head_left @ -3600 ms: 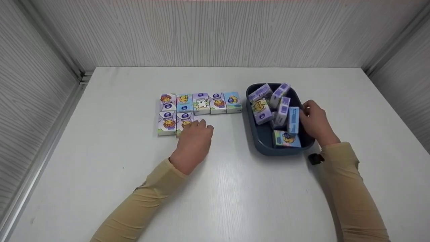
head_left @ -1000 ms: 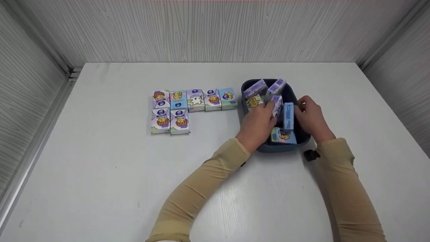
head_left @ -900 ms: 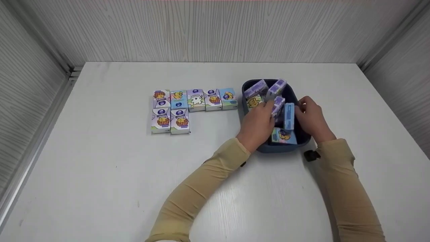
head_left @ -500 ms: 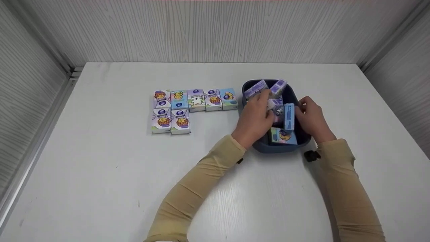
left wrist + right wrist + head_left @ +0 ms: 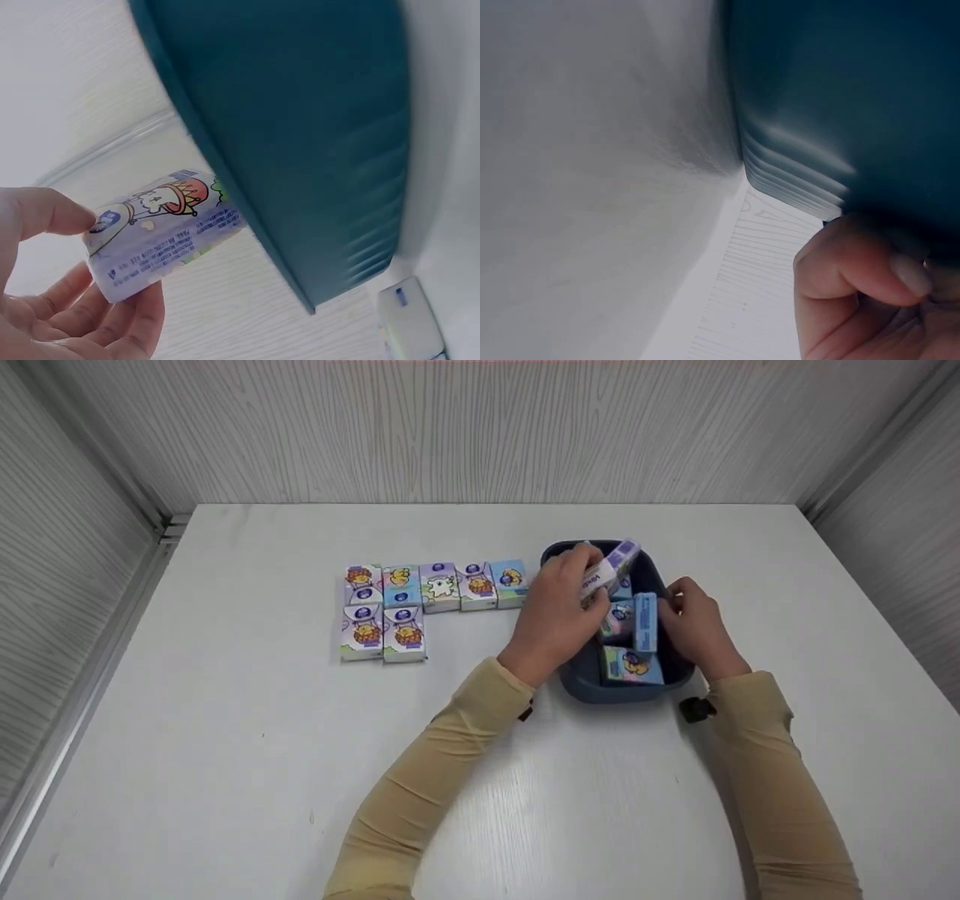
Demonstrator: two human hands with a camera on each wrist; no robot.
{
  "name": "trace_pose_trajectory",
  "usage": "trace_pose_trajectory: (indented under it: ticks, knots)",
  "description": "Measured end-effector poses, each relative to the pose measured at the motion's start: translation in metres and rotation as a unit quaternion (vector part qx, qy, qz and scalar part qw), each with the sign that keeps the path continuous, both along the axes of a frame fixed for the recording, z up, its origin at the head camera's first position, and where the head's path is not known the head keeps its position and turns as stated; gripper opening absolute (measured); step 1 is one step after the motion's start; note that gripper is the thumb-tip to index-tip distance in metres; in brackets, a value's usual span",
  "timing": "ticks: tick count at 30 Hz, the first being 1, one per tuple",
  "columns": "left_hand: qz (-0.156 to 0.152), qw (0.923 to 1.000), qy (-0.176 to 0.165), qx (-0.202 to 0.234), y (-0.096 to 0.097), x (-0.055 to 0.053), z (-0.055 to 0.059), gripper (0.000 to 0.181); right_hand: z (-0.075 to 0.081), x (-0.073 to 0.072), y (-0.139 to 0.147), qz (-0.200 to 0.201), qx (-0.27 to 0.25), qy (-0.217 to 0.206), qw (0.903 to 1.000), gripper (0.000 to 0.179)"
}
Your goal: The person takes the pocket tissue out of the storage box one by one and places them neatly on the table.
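Observation:
My left hand (image 5: 551, 611) is over the left side of the dark blue plastic bin (image 5: 619, 694). Between thumb and fingers it pinches a small purple pocket tissue pack (image 5: 165, 229), printed with a cartoon balloon; in the head view its white end (image 5: 598, 580) faces up. Curled at the bin's right rim, my right hand (image 5: 701, 626) grips that side, its fingertips partly hidden. Inside the bin are more packs: a blue one on edge (image 5: 646, 622), a blue one lying flat (image 5: 634, 666) and a purple one (image 5: 624, 556) leaning at the back.
Left of the bin, a back row of several tissue packs (image 5: 439, 586) lies face up, edge to edge. Two more packs (image 5: 384, 634) lie in front of its left end. The white table (image 5: 225, 720) meets wood-grain panels (image 5: 480, 435) behind and at the sides.
The left hand moved from the two front packs into the bin, then shifted slightly back and left, now with a purple tissue pack turned in its fingers. The right hand stays at the rim.

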State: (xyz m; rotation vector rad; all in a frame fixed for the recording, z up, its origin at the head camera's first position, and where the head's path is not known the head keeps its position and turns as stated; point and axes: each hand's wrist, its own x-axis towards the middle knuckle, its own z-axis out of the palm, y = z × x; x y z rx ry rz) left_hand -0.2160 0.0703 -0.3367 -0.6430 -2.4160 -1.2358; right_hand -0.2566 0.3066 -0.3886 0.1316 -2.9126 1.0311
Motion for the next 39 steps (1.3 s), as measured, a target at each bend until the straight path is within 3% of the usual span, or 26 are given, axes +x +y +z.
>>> trace_pose_trajectory:
  ticks: [8, 16, 20, 25, 32, 34, 39]
  knots:
    - [0.005, 0.9990, 0.043, 0.008, -0.007, 0.008, 0.010, 0.030, 0.001, 0.001, 0.000, 0.002, -0.003, -0.011, 0.9999, 0.029]
    - [0.012, 0.9988, 0.046, -0.012, -0.023, 0.019, 0.016, 0.030, 0.003, -0.001, 0.000, -0.003, 0.003, -0.011, 0.9999, 0.029]
    - [-0.004, 0.9991, 0.001, -0.041, -0.037, 0.023, 0.016, 0.028, 0.003, 0.000, -0.001, -0.001, -0.004, -0.017, 0.9999, 0.030]
    - [-0.038, 0.9935, -0.079, -0.073, -0.055, 0.024, 0.012, 0.026, 0.003, 0.001, -0.001, -0.009, -0.010, -0.023, 0.9997, 0.030]
    - [-0.024, 0.9877, -0.142, -0.060, -0.079, 0.025, 0.005, 0.028, 0.002, 0.001, -0.001, -0.003, -0.004, -0.007, 1.0000, 0.030]
    - [-0.020, 0.9829, -0.165, -0.079, -0.083, 0.024, 0.002, 0.030, 0.001, 0.001, -0.001, 0.000, 0.000, -0.004, 1.0000, 0.030]
    - [-0.020, 0.9622, -0.235, -0.137, -0.089, 0.020, -0.006, 0.031, 0.001, 0.000, 0.000, 0.002, -0.005, -0.007, 1.0000, 0.030]
